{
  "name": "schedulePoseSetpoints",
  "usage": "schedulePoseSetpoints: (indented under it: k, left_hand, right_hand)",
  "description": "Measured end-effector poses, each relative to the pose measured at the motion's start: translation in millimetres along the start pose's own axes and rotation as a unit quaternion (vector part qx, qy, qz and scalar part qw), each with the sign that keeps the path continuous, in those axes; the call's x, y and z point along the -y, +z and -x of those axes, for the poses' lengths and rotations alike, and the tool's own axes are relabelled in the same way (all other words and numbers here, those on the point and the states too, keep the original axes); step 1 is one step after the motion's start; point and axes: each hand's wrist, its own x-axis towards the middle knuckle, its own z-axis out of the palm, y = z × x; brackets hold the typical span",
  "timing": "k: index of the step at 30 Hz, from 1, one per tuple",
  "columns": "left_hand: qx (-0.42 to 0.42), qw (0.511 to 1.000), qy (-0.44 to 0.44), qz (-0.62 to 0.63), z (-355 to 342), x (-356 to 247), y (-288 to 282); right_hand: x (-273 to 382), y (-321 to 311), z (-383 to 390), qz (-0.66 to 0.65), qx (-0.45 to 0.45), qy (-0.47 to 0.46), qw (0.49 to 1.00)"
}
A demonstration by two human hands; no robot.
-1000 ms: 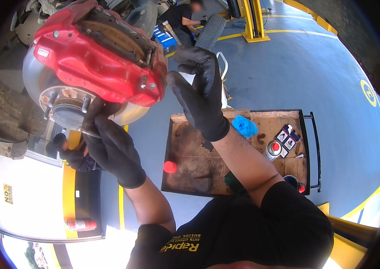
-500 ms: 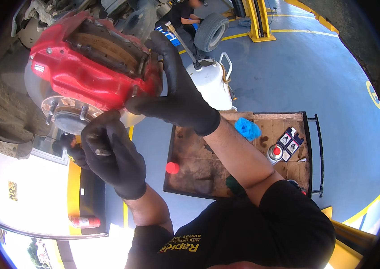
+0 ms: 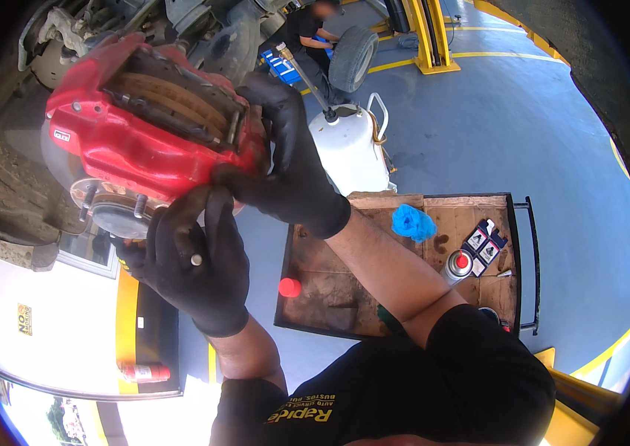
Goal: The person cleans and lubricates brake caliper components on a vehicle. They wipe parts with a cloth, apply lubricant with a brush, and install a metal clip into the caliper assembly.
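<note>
A red caliper (image 3: 144,130) sits over the brake disc (image 3: 58,167) at the upper left, with the hub (image 3: 110,215) and its studs just below it. Both hands wear black gloves and are close together at the caliper's lower right corner.

The right hand (image 3: 285,160) wraps around the caliper's right end, fingers curled over its top edge and thumb pressed against the red face, so it is clamped on the caliper. The left hand (image 3: 196,260) is just beneath, fingertips touching the caliper's lower edge beside the right thumb; a small metal pin (image 3: 196,259) rests in its half-curled palm.

Below the right forearm stands a wooden cart (image 3: 330,290) carrying a blue rag (image 3: 413,221), a spray can (image 3: 457,266), small boxes (image 3: 484,244) and a red cap (image 3: 289,287). A white tank (image 3: 348,152) stands behind the cart. Farther back, another person (image 3: 315,30) crouches beside a tyre (image 3: 353,56).
</note>
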Motion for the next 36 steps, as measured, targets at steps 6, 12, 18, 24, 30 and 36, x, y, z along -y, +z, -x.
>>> schedulePoseSetpoints:
  k: [6,12,18,24,30,36]
  left_hand:
    - [-0.017,0.995,-0.044,0.093,11,10,12]
    - [-0.046,0.989,-0.055,0.132,28,23,0]
    - [-0.017,0.931,-0.165,0.325,52,25,-7]
    - [0.080,0.903,-0.199,0.372,72,25,-5]
    - [0.292,0.793,-0.382,0.374,112,38,-2]
    - [0.331,0.765,-0.351,0.427,128,24,16]
  right_hand:
    - [4,-5,-5,-0.011,0.001,0.067,0.998]
    - [4,-2,-3,-0.039,-0.001,0.044,0.998]
    - [16,-4,-1,-0.013,0.005,0.053,0.998]
    - [9,-11,-7,0.095,0.009,0.019,0.995]
    - [20,-32,68,0.045,-0.158,0.192,0.967]
    - [76,-34,132,-0.010,0.017,0.425,0.905]
